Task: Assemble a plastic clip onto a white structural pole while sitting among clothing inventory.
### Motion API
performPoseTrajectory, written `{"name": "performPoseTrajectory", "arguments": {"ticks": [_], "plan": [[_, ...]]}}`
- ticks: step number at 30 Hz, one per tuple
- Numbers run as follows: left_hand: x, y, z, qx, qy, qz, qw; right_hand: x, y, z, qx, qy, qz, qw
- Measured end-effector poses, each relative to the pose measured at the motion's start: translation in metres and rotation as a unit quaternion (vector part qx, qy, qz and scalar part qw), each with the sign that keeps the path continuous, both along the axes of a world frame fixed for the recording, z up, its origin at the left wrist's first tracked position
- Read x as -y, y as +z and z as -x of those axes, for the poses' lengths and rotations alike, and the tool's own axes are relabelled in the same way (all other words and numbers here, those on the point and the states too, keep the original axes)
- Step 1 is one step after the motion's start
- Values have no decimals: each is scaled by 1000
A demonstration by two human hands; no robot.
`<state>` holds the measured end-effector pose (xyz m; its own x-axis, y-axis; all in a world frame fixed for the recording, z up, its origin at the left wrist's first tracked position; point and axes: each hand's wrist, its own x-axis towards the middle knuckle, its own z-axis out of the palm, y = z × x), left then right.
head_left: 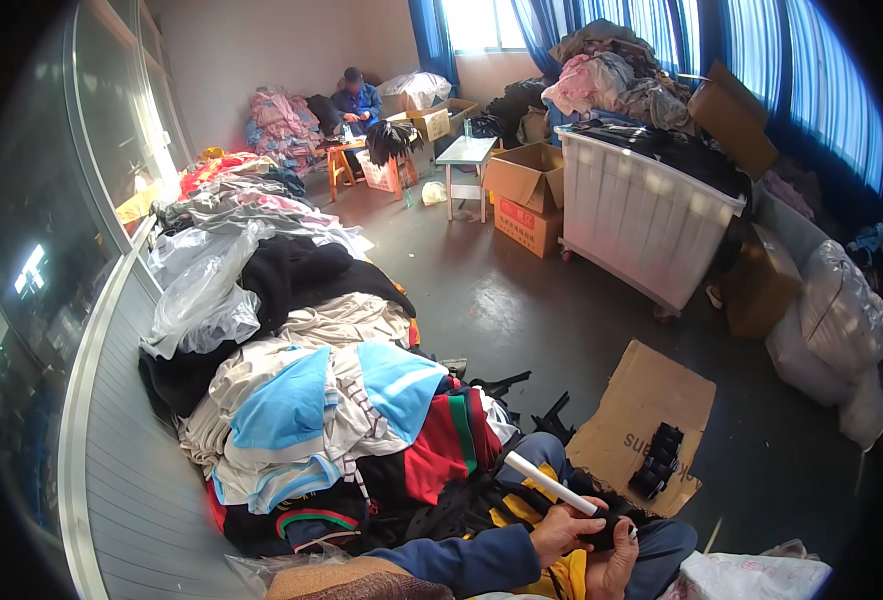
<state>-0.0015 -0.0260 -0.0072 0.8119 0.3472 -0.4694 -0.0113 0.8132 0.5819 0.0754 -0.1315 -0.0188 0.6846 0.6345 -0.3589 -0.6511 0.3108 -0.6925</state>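
Low in the view, over my lap, my left hand (pixel 559 533) is closed around the lower end of a white rod (pixel 549 482). The rod slants up and to the left. A black piece (pixel 601 536) sits at its lower end, between my two hands; its exact kind is unclear. My right hand (pixel 615 566) grips this black piece from the right, thumb pointing up, its other fingers partly hidden. Yellow and black cloth (pixel 568 572) lies beneath my hands.
A flattened cardboard sheet (pixel 633 405) with several black parts (pixel 660 462) lies on the floor to the right. Piled clothes (pixel 291 400) line the left side. A white wheeled bin (pixel 641 215), cardboard boxes (pixel 526 225) and a small table (pixel 466 151) stand farther back. Another person (pixel 357 103) sits at the far end.
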Motion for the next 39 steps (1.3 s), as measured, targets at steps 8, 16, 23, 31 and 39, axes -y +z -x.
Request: {"name": "performPoseTrajectory", "arguments": {"ticks": [8,16,23,31,39], "plan": [[3,-24,-2,-29,-24,-157,987,-1,25,8,80,-26,42,996],[6,-17,-3,-44,14,-7,999,-7,9,7,57,-100,-32,993],[9,-20,-6,-23,18,10,1000,-6,-8,3,47,-110,-71,990],[6,-26,-2,-37,-6,2,999,-1,-11,1,31,-1,60,998],[1,-25,4,-2,14,11,1000,-8,9,11,103,13,59,993]]}}
